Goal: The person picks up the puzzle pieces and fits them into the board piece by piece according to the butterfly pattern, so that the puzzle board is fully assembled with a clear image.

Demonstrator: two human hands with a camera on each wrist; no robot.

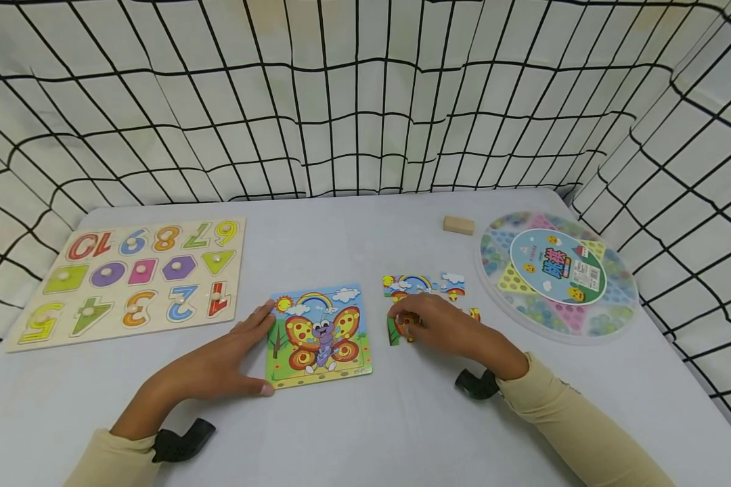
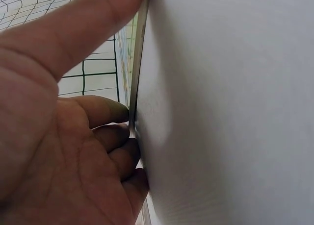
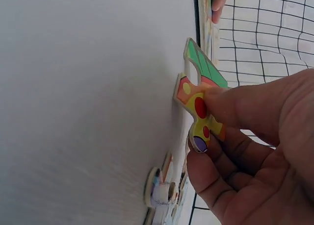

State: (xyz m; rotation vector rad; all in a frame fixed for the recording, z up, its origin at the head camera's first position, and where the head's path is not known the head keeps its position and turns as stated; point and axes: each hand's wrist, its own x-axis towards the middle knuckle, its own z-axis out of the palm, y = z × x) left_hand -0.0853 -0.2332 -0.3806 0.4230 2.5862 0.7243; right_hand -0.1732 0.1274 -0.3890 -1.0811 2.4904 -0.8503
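A square butterfly puzzle board (image 1: 319,338) lies on the white table, its picture facing up. My left hand (image 1: 222,358) rests along its left side, thumb at the near corner and fingertips at the far one. In the left wrist view, the thumb and fingers of that hand (image 2: 73,146) touch the board's thin edge (image 2: 137,63). To the right of the board, my right hand (image 1: 435,325) pinches a puzzle piece (image 3: 200,107) between thumb and fingers. This piece is green, red and yellow with a purple tip, and is tilted up from the table.
Several loose puzzle pieces (image 1: 423,283) lie just beyond my right hand. A wooden number-and-shape board (image 1: 176,291) sits at left, a round game box (image 1: 606,318) at right. Near the box lies a small wooden block (image 1: 459,225). Black netting (image 1: 356,111) surrounds the table's back and sides.
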